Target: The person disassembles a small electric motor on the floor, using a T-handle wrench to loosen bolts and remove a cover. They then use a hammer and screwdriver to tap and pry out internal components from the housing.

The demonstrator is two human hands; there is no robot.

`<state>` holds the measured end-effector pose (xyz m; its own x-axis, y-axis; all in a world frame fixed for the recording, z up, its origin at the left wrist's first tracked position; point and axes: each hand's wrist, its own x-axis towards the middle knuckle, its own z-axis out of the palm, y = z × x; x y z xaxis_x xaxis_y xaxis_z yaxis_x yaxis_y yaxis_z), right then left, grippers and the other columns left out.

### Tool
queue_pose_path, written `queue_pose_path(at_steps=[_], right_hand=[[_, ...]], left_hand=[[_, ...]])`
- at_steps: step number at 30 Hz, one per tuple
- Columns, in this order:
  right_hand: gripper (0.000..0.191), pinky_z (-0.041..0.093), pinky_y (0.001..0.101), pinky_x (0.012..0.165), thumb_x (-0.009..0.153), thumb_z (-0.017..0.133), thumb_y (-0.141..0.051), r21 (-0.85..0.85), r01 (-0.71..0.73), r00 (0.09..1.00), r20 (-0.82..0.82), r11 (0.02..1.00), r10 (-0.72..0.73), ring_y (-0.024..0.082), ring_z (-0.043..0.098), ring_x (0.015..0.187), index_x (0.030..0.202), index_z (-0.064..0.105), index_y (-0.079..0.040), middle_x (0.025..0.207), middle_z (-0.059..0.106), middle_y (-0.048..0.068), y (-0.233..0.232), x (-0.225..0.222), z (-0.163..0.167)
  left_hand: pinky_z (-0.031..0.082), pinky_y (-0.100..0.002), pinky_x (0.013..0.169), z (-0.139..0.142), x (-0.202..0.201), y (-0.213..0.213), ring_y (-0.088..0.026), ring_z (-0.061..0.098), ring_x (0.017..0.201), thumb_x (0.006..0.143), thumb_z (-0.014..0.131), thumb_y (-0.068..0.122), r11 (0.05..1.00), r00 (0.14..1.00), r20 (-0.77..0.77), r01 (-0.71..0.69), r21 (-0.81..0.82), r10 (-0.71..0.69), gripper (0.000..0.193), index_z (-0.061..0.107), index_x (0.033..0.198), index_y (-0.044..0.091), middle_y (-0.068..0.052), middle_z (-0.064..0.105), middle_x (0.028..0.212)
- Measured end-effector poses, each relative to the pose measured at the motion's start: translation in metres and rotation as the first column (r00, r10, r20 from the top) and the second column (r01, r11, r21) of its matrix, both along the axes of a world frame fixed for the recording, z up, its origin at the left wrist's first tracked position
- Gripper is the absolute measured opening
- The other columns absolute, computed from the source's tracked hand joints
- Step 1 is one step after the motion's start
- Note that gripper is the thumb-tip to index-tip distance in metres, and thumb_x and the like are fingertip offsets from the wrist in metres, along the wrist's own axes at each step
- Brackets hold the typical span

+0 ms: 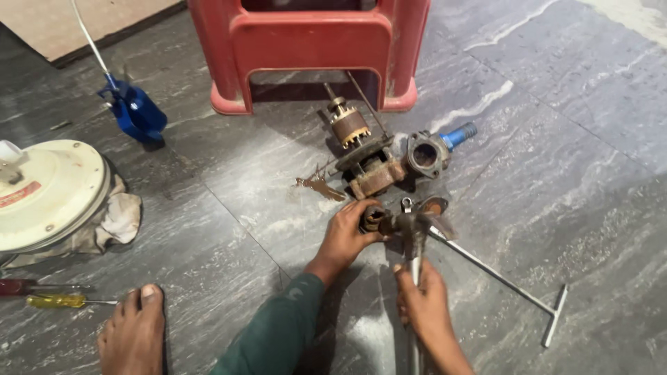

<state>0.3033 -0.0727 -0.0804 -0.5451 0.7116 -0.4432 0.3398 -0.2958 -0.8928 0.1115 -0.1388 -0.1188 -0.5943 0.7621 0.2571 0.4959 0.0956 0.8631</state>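
Note:
My left hand (345,237) grips a small rusty round metal part (375,219) on the grey stone floor. My right hand (424,305) is wrapped round the handle of a long metal wrench (414,239), whose jaws sit on that part. Just beyond lie a rusty motor rotor with copper windings (349,126), a rusty housing block (377,179) and a grey pump casing (426,155) with a blue fitting (460,133).
A red plastic stool (309,42) stands at the top. A T-handled metal rod (517,292) lies to the right. At left are a cream round cover (43,193) on a rag, a blue oil can (135,111), a yellow-handled screwdriver (59,301) and my bare foot (133,337).

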Motion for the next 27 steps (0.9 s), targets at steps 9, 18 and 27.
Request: queue_pose_path(at_steps=[9, 18, 27], right_hand=[[0.016, 0.036, 0.0298, 0.033, 0.094, 0.062, -0.021, 0.060, 0.027, 1.000, 0.005, 0.998, -0.028, 0.012, 0.044, 0.037, 0.101, 0.057, -0.008, 0.052, 0.048, 0.000, 0.015, 0.001, -0.021], [0.016, 0.037, 0.0311, 0.033, 0.092, 0.064, -0.019, 0.045, 0.030, 0.995, 0.092, 0.999, -0.035, 0.013, 0.045, 0.036, 0.104, 0.060, -0.011, 0.052, 0.049, 0.000, 0.013, -0.002, -0.033], [0.018, 0.037, 0.0316, 0.032, 0.092, 0.065, -0.020, 0.074, -0.012, 0.998, 0.068, 0.997, 0.007, 0.014, 0.046, 0.035, 0.100, 0.056, -0.007, 0.050, 0.048, 0.002, 0.010, -0.003, -0.022]], left_hand=[[0.054, -0.044, 0.101, -0.005, 0.000, 0.001, -0.033, 0.069, 0.117, 0.069, 0.090, 0.038, 1.000, 0.999, 0.044, 0.009, -0.017, -0.008, 0.066, 0.066, 0.125, 0.012, -0.015, 0.073, 0.123], [0.055, -0.043, 0.098, 0.000, -0.001, -0.005, -0.033, 0.071, 0.111, 0.067, 0.093, 0.036, 0.999, 0.998, 0.053, 0.046, -0.018, -0.045, 0.067, 0.066, 0.124, 0.012, -0.014, 0.073, 0.118], [0.057, -0.041, 0.095, -0.001, -0.004, -0.001, -0.029, 0.073, 0.107, 0.065, 0.094, 0.037, 0.999, 0.999, 0.008, 0.038, 0.012, -0.038, 0.066, 0.067, 0.119, 0.011, -0.012, 0.074, 0.112]])
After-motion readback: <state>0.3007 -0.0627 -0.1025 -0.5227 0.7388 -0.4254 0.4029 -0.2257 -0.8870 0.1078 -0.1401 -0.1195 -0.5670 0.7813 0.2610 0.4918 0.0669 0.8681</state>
